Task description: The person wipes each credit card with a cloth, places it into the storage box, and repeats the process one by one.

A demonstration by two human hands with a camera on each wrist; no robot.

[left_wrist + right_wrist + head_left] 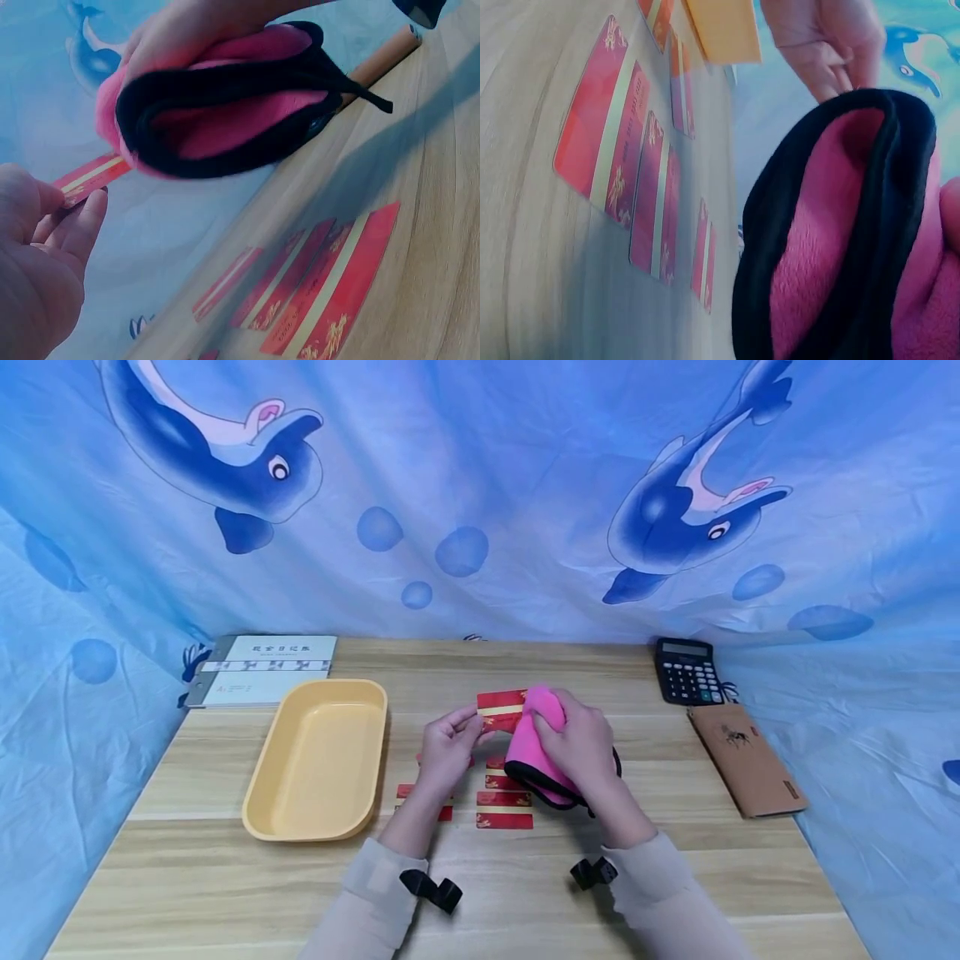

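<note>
My left hand [447, 750] pinches the left end of a red card [501, 710] with a pale stripe, held above the table. My right hand [581, 742] grips a folded pink cloth [528, 747] with black edging, which covers the card's right end. In the left wrist view, the card [94, 180] runs from my left fingertips to the cloth [225, 135]. Below the hands lie more red cards, one at the front [504, 820] and another [446, 812] partly behind my left forearm. The right wrist view shows several flat cards [600, 120] beside the cloth [817, 247].
A yellow tray [318, 768] stands on the left, with a pale notebook [266, 660] behind it. At the right are a black calculator [687, 672] and a brown wallet-like case [746, 760]. A blue dolphin-print curtain [480, 485] hangs behind the wooden table.
</note>
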